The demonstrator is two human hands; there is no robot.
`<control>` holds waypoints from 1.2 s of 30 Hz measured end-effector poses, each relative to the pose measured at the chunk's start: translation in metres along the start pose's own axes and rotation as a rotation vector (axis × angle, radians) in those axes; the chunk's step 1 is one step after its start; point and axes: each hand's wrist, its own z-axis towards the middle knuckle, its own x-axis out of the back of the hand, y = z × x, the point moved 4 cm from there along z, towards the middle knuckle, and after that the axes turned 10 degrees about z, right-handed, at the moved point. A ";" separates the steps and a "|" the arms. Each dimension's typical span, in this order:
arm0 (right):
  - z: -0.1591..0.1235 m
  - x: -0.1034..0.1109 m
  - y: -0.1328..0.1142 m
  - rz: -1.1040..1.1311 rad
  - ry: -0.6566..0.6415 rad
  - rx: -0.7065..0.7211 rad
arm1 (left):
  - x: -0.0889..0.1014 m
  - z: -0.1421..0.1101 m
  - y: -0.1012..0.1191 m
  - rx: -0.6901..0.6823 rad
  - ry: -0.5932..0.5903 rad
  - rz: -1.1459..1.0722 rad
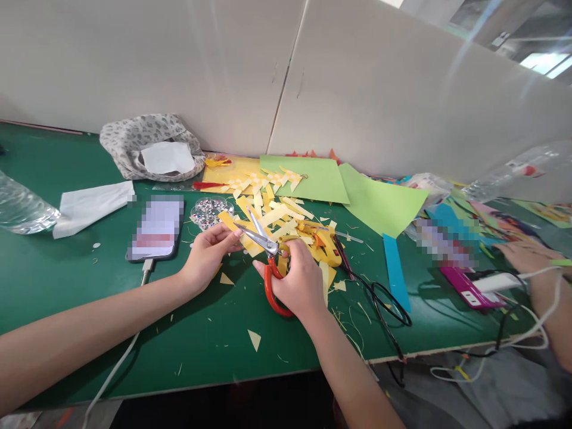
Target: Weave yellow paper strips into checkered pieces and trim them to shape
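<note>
My right hand point(300, 275) is closed round the red handles of a pair of scissors point(263, 239), whose blades stand apart and point up and left. My left hand point(210, 255) pinches a yellow paper strip point(229, 220) close to the blade tips. Whether the blades touch the strip I cannot tell. Beneath and behind both hands lies a heap of yellow paper strips point(279, 213). A yellow glue gun point(328, 250) rests among them at the right, partly covered. A woven yellow paper piece point(263, 180) lies behind the heap.
A phone point(156, 229) on a white cable lies at the left, near a round case of googly eyes point(211, 211). Green paper sheets point(384, 199) and a blue strip point(395, 271) lie to the right. Beyond are a pink power strip point(469, 292) and another person's hand point(529, 256).
</note>
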 end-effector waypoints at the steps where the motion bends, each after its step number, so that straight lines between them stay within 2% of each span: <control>1: 0.000 0.000 0.000 -0.018 -0.007 0.000 | 0.001 0.000 0.000 -0.002 0.028 0.007; 4: 0.000 -0.002 0.000 -0.044 -0.041 -0.006 | 0.001 0.000 0.002 -0.018 0.052 0.040; 16: 0.000 -0.005 -0.001 -0.046 -0.094 -0.028 | -0.002 -0.001 0.006 -0.069 -0.012 0.064; 25: 0.000 -0.006 -0.002 -0.028 -0.105 -0.014 | -0.006 -0.005 0.007 -0.060 -0.104 0.150; 36: -0.001 -0.006 -0.003 0.013 -0.133 -0.043 | -0.008 -0.007 0.010 -0.074 -0.139 0.093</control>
